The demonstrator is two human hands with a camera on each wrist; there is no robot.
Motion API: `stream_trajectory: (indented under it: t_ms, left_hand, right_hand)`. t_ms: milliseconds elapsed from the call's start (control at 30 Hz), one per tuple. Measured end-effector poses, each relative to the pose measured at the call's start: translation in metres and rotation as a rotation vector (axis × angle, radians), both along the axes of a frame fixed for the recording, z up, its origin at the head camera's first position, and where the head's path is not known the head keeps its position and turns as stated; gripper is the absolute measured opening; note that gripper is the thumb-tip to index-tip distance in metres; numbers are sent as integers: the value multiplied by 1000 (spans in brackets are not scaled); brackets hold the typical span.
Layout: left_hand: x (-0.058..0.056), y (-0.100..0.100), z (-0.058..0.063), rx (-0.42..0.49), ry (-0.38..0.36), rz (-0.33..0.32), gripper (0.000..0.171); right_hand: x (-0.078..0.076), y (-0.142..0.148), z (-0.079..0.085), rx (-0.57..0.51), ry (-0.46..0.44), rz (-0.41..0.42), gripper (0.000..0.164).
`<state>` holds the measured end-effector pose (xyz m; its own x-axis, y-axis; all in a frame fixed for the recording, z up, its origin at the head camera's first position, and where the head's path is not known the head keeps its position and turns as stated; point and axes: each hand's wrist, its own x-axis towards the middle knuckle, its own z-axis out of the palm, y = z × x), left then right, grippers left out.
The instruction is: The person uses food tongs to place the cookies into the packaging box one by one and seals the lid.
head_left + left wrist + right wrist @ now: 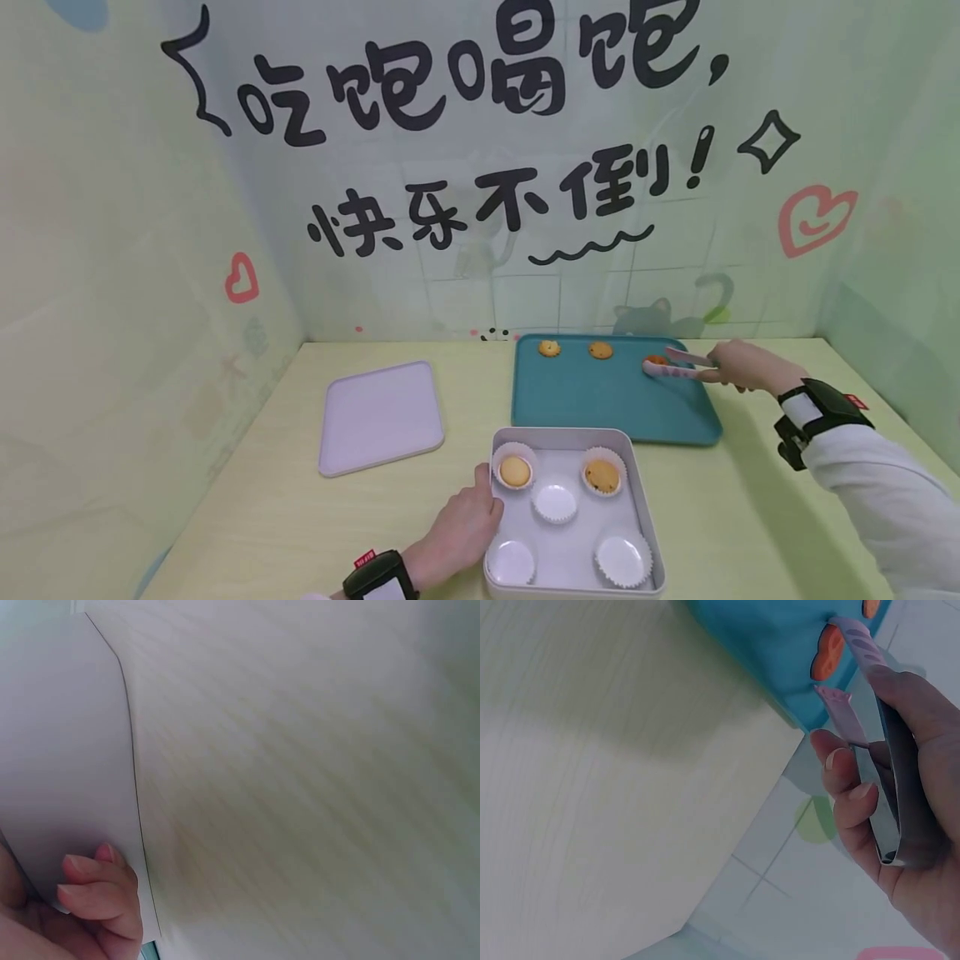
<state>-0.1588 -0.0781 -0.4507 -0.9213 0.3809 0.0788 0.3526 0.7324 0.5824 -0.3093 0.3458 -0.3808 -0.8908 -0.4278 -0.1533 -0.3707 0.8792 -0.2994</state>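
My right hand (753,367) holds a pair of tongs (889,772) with pink tips and a metal body. The parted tips stand on either side of a reddish-brown cookie (827,652) at the right of the blue tray (585,400). My left hand (465,517) grips the left wall of a white box (573,542), its fingers against the outer side (67,750). Inside the box, a round cookie (515,472) sits in the back left paper cup and a speckled cookie (602,476) in the back right one. Three other paper cups (555,502) hold nothing.
Two more cookies, one pale (550,348) and one browner (601,350), lie along the blue tray's back edge. A bare lilac tray (382,417) rests at the left of the wooden table (262,517). Printed cloth walls (480,300) stand behind and at both sides.
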Motion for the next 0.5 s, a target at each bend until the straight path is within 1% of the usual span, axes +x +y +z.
stream_trajectory:
  t_ms: [167, 500]
  left_hand:
    - [0, 1, 0, -3, -19, 11, 32]
    - [0, 2, 2, -16, -32, 12, 33]
  right_hand:
    - [-1, -1, -2, 4, -2, 9, 23]
    - [-3, 1, -7, -7, 46, 26, 22]
